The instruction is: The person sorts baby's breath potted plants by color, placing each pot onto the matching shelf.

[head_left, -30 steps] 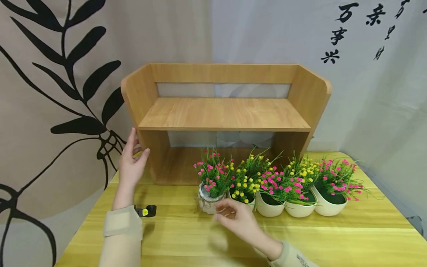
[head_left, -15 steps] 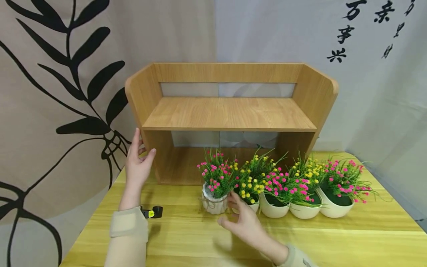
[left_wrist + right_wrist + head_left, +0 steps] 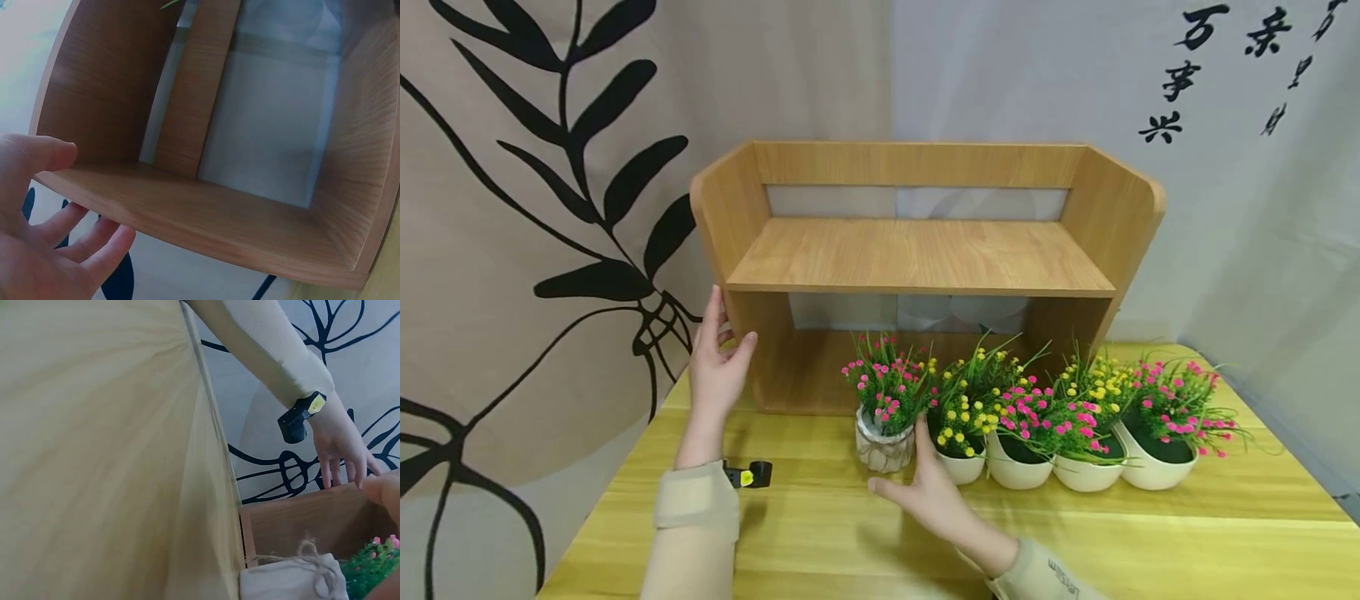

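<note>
My left hand (image 3: 718,379) is at the left side panel of a two-tier wooden desk shelf (image 3: 917,254). Its fingers lie along the panel's outer face, and the thumb stands out in front of the edge, seen also in the left wrist view (image 3: 56,219). My right hand (image 3: 936,500) reaches to a small whitish pot (image 3: 883,452) of pink flowers, wrapped with twine tied in a bow (image 3: 312,550). Straight fingers lie at the pot's right side, with the thumb spread away in front. Whether the fingertips touch the pot is hard to tell.
Several white pots stand in a row to the right, among them a yellow-flowered pot (image 3: 962,467) and a pink-flowered pot (image 3: 1157,467). All stand on a yellowish wooden table (image 3: 820,533) before the shelf. A printed curtain (image 3: 820,75) hangs behind.
My right hand has moved from in front of the twine-wrapped pot to its right side, its fingers straightening out. My left hand stays at the shelf panel. The head view has shifted slightly.
</note>
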The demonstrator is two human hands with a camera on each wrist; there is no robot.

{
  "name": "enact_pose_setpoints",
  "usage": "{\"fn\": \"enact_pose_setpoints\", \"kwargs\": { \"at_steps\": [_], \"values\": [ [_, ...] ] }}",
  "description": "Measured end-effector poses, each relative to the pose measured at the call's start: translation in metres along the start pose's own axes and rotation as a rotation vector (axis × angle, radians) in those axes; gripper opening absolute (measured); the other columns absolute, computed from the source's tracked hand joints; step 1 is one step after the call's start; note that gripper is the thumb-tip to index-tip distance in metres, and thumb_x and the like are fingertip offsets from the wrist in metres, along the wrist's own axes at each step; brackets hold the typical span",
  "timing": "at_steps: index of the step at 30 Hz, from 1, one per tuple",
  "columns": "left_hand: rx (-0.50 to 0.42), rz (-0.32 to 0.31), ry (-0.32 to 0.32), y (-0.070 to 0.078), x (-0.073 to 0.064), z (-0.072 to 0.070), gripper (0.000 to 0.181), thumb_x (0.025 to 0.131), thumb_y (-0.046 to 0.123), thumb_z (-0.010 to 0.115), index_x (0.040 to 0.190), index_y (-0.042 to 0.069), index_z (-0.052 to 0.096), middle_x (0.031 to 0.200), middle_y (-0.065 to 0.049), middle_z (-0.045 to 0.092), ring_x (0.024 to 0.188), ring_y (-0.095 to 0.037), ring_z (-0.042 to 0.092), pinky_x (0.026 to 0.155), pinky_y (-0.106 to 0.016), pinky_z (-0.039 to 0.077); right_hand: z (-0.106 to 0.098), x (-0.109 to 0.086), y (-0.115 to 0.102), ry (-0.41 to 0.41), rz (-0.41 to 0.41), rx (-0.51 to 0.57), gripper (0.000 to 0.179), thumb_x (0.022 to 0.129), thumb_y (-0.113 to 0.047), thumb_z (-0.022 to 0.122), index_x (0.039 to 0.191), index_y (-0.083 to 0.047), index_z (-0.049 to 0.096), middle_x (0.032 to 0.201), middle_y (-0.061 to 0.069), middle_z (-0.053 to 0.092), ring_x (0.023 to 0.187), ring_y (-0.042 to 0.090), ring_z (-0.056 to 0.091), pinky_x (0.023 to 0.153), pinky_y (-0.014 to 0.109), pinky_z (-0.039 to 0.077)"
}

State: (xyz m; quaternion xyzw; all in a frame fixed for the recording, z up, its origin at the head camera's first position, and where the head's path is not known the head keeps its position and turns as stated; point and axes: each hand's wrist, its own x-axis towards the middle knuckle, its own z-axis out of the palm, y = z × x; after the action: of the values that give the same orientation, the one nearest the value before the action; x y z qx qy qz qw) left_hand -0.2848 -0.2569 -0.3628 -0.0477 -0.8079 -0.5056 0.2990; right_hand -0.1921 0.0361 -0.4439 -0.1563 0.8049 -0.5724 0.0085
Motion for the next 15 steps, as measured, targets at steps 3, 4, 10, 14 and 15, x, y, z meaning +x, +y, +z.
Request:
{"fn": "enact_pose_setpoints", "kwargs": {
  "at_steps": [3, 4, 10, 14, 15],
  "values": [
    [-0.010, 0.005, -0.007, 0.000, 0.000, 0.003, 0.080, 0.095, 0.009, 0.061, 0.154, 0.040, 0.018, 0.143, -0.018, 0.039, 0.119, -0.037, 0.049, 0.094, -0.055, 0.047, 0.001, 0.004, 0.002, 0.032, 0.025, 0.005, 0.117, 0.078, -0.027, 0.081, 0.152, 0.005, -0.004, 0.155, 0.031, 0.000, 0.141, 0.046, 0.010, 0.113, 0.056, 0.013],
    [-0.013, 0.007, -0.009, 0.000, 0.000, 0.004, 0.079, 0.095, 0.009, 0.061, 0.154, 0.039, 0.018, 0.143, -0.018, 0.039, 0.119, -0.037, 0.049, 0.094, -0.055, 0.047, 0.001, 0.005, 0.002, 0.041, 0.033, 0.001, 0.117, 0.078, -0.028, 0.082, 0.152, 0.005, -0.003, 0.155, 0.032, 0.001, 0.141, 0.047, 0.011, 0.113, 0.057, 0.014],
    [-0.011, 0.021, 0.006, -0.001, 0.002, 0.006, 0.079, 0.095, 0.009, 0.062, 0.155, 0.038, 0.019, 0.143, -0.017, 0.040, 0.118, -0.036, 0.050, 0.093, -0.054, 0.048, 0.001, 0.013, 0.003, 0.045, 0.073, 0.025, 0.116, 0.077, -0.030, 0.082, 0.154, 0.001, 0.001, 0.155, 0.032, 0.006, 0.139, 0.049, 0.018, 0.111, 0.060, 0.019],
    [-0.002, 0.010, 0.027, -0.002, 0.000, 0.005, 0.080, 0.094, 0.007, 0.062, 0.154, 0.039, 0.019, 0.143, -0.017, 0.040, 0.119, -0.036, 0.050, 0.093, -0.054, 0.048, 0.007, 0.026, 0.007, 0.017, 0.042, 0.167, 0.109, 0.076, -0.021, 0.083, 0.154, -0.005, 0.009, 0.152, 0.026, 0.024, 0.136, 0.040, 0.031, 0.113, 0.052, 0.024],
    [0.000, 0.005, 0.024, -0.002, 0.000, 0.005, 0.080, 0.094, 0.007, 0.061, 0.155, 0.039, 0.019, 0.143, -0.017, 0.040, 0.119, -0.036, 0.050, 0.093, -0.054, 0.047, 0.008, 0.028, 0.009, 0.012, 0.033, 0.209, 0.107, 0.075, -0.017, 0.084, 0.153, -0.006, 0.012, 0.149, 0.025, 0.029, 0.134, 0.038, 0.036, 0.112, 0.050, 0.027]
  ]
}}
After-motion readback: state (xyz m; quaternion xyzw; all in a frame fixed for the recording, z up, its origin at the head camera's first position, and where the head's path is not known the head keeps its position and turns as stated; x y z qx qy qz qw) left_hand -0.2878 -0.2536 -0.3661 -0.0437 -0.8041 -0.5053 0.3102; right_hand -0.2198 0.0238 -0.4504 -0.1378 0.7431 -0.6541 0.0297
